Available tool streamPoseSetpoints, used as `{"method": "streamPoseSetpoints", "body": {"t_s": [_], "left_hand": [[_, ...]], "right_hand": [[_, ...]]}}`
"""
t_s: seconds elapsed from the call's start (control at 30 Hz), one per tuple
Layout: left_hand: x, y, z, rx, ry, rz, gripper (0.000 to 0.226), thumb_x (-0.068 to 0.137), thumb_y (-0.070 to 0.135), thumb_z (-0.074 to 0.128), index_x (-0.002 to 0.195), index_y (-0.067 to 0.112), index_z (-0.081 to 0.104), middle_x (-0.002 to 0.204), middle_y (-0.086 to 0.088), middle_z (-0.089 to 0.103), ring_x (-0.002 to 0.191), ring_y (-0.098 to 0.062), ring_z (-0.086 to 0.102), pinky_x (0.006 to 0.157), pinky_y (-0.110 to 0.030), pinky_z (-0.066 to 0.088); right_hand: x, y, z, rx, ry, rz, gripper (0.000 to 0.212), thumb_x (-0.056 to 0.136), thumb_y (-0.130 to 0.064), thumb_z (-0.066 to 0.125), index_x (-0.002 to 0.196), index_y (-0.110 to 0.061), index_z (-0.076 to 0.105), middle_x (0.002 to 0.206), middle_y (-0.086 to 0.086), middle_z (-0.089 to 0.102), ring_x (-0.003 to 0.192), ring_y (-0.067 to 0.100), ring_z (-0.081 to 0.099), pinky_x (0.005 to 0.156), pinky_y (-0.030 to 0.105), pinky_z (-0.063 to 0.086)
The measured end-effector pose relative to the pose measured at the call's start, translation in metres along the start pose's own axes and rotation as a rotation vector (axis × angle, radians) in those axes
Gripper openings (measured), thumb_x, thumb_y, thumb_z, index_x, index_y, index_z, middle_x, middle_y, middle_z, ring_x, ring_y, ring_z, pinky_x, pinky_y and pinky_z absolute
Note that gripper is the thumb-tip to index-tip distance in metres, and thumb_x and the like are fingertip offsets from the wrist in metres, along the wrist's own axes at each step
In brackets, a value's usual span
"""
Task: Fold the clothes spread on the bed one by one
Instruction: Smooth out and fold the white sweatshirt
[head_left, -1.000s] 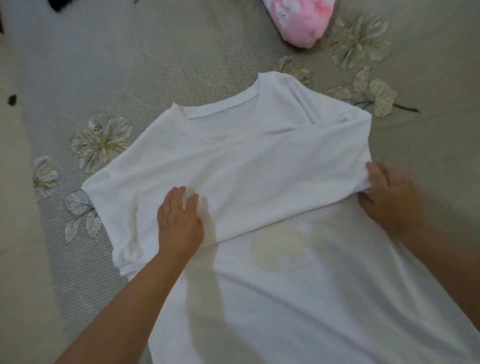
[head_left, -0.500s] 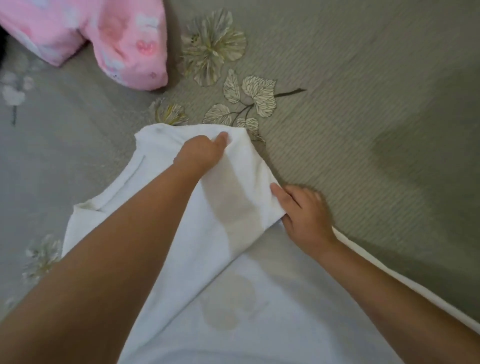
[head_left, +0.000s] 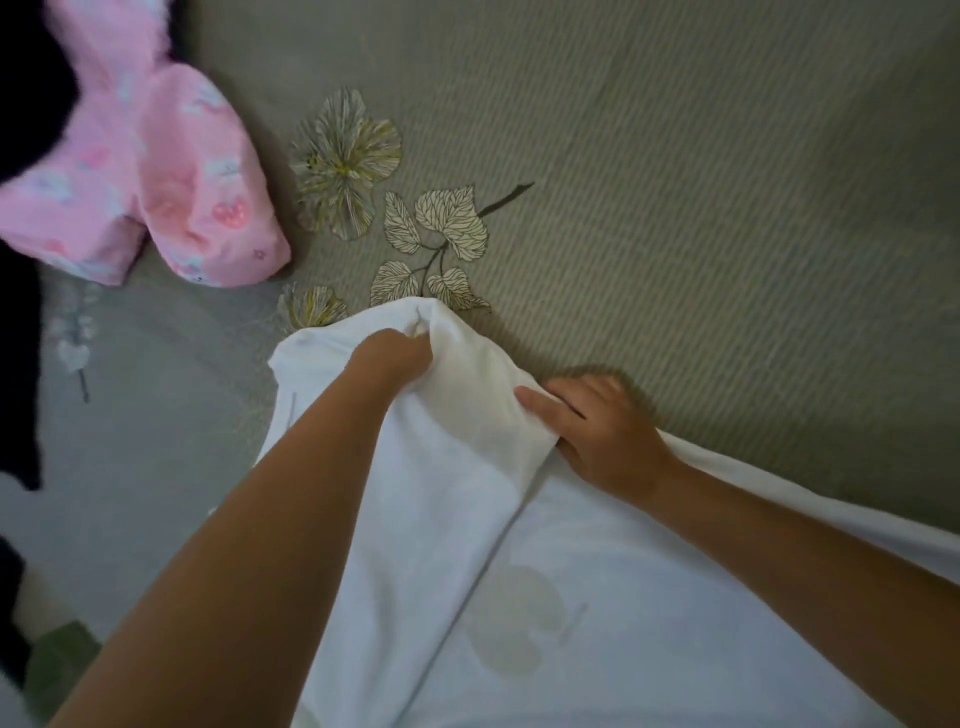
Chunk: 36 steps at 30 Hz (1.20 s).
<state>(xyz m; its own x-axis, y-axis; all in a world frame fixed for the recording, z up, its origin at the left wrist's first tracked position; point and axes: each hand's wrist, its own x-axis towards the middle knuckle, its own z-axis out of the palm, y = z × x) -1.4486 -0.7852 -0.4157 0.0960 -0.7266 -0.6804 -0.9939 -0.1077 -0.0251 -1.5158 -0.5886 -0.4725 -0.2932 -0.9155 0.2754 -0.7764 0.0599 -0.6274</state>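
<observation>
A white T-shirt (head_left: 597, 597) lies across the bed's grey-green cover, its upper part folded over the body with a faint round print showing through. My left hand (head_left: 395, 358) reaches across and grips the shirt's far shoulder corner, bunching the cloth in its curled fingers. My right hand (head_left: 597, 431) sits at the fold's right edge, thumb on top of the sleeve cloth and fingers under it, pinching that edge. My left forearm covers much of the shirt's left side.
A pink printed garment (head_left: 156, 197) lies crumpled at the upper left, with dark clothing (head_left: 21, 364) along the left edge. The bed cover (head_left: 727, 208) has flower and leaf prints just beyond the shirt. Something green (head_left: 57, 660) shows at the lower left.
My left hand left the shirt's middle, crossed to the far shoulder corner and closed on it. My right hand stayed at the sleeve fold. The view swung right and closer.
</observation>
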Motion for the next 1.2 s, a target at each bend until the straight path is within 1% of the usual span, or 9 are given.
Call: {"method": "streamPoseSetpoints", "body": {"t_s": [0.13, 0.23, 0.33, 0.4, 0.53, 0.63, 0.77, 0.93, 1.2], "left_hand": [[0.000, -0.009, 0.005, 0.019, -0.143, 0.000, 0.052, 0.100, 0.032, 0.027, 0.138, -0.003, 0.029, 0.146, -0.022, 0.029, 0.134, -0.034, 0.027, 0.111, -0.039, 0.021], [0.004, -0.011, 0.006, -0.052, -0.057, -0.037, 0.051, 0.094, 0.027, 0.048, 0.132, -0.006, 0.039, 0.135, -0.022, 0.043, 0.124, -0.035, 0.041, 0.095, -0.036, 0.037], [0.010, -0.009, 0.007, -0.267, -0.043, -0.082, 0.029, 0.091, 0.010, 0.049, 0.116, -0.003, 0.054, 0.104, -0.017, 0.059, 0.094, -0.025, 0.053, 0.062, -0.026, 0.040], [0.009, -0.009, 0.006, -0.358, -0.021, -0.092, 0.012, 0.089, 0.006, 0.049, 0.081, 0.007, 0.058, 0.071, -0.005, 0.051, 0.069, -0.018, 0.050, 0.056, -0.022, 0.039], [0.012, -0.010, -0.017, -0.695, 0.070, 0.005, 0.025, 0.084, -0.005, 0.042, 0.063, 0.010, 0.046, 0.047, -0.001, 0.051, 0.038, -0.004, 0.048, 0.043, -0.015, 0.038], [0.026, -0.006, -0.048, -0.829, 0.249, 0.127, 0.027, 0.086, -0.006, 0.033, 0.074, 0.018, 0.038, 0.069, -0.001, 0.042, 0.059, -0.010, 0.043, 0.051, -0.020, 0.035], [0.036, 0.019, -0.052, -0.565, 0.459, 0.288, 0.021, 0.088, -0.001, 0.036, 0.098, 0.015, 0.045, 0.089, -0.005, 0.043, 0.089, -0.017, 0.038, 0.068, -0.025, 0.037], [0.037, 0.029, -0.020, -0.450, 0.271, 0.343, 0.043, 0.095, 0.023, 0.044, 0.134, 0.008, 0.034, 0.125, -0.015, 0.049, 0.112, -0.025, 0.048, 0.090, -0.027, 0.036], [0.035, -0.016, -0.009, -0.154, 0.490, 0.374, 0.026, 0.094, 0.026, 0.045, 0.092, 0.002, 0.055, 0.101, -0.023, 0.060, 0.097, -0.033, 0.054, 0.074, -0.029, 0.033]], "right_hand": [[0.000, 0.000, 0.001, -0.020, -0.015, 0.017, 0.036, 0.077, -0.012, 0.044, 0.099, -0.010, 0.072, 0.081, 0.010, 0.070, 0.062, 0.023, 0.065, 0.063, 0.030, 0.040], [0.000, 0.001, 0.002, -0.037, -0.007, 0.015, 0.034, 0.079, -0.013, 0.045, 0.099, -0.010, 0.072, 0.080, 0.009, 0.070, 0.060, 0.023, 0.064, 0.063, 0.031, 0.036], [-0.001, 0.003, 0.004, -0.039, -0.005, 0.013, 0.034, 0.079, -0.012, 0.046, 0.100, -0.010, 0.072, 0.079, 0.010, 0.069, 0.059, 0.023, 0.063, 0.063, 0.031, 0.032], [-0.002, 0.003, 0.005, -0.035, -0.002, 0.023, 0.034, 0.079, -0.011, 0.046, 0.101, -0.010, 0.072, 0.080, 0.010, 0.069, 0.059, 0.023, 0.063, 0.063, 0.031, 0.032], [-0.001, 0.001, 0.003, 0.011, 0.011, 0.060, 0.039, 0.078, -0.006, 0.041, 0.102, -0.014, 0.072, 0.085, 0.011, 0.070, 0.064, 0.023, 0.065, 0.063, 0.026, 0.047], [-0.001, 0.002, 0.001, 0.017, 0.023, 0.080, 0.042, 0.074, -0.003, 0.041, 0.100, -0.014, 0.072, 0.083, 0.012, 0.069, 0.065, 0.025, 0.066, 0.064, 0.028, 0.051], [-0.002, 0.001, 0.002, -0.015, 0.019, 0.099, 0.046, 0.067, -0.004, 0.041, 0.098, -0.015, 0.073, 0.082, 0.012, 0.069, 0.066, 0.025, 0.066, 0.069, 0.032, 0.037], [-0.001, 0.000, 0.003, -0.054, 0.005, 0.175, 0.028, 0.068, -0.004, 0.043, 0.083, -0.011, 0.066, 0.086, 0.016, 0.068, 0.068, 0.027, 0.065, 0.069, 0.032, 0.032], [-0.001, 0.000, 0.006, -0.104, 0.043, 0.061, 0.026, 0.071, 0.001, 0.043, 0.062, -0.011, 0.064, 0.100, 0.011, 0.071, 0.089, 0.026, 0.068, 0.074, 0.032, 0.034]]}}
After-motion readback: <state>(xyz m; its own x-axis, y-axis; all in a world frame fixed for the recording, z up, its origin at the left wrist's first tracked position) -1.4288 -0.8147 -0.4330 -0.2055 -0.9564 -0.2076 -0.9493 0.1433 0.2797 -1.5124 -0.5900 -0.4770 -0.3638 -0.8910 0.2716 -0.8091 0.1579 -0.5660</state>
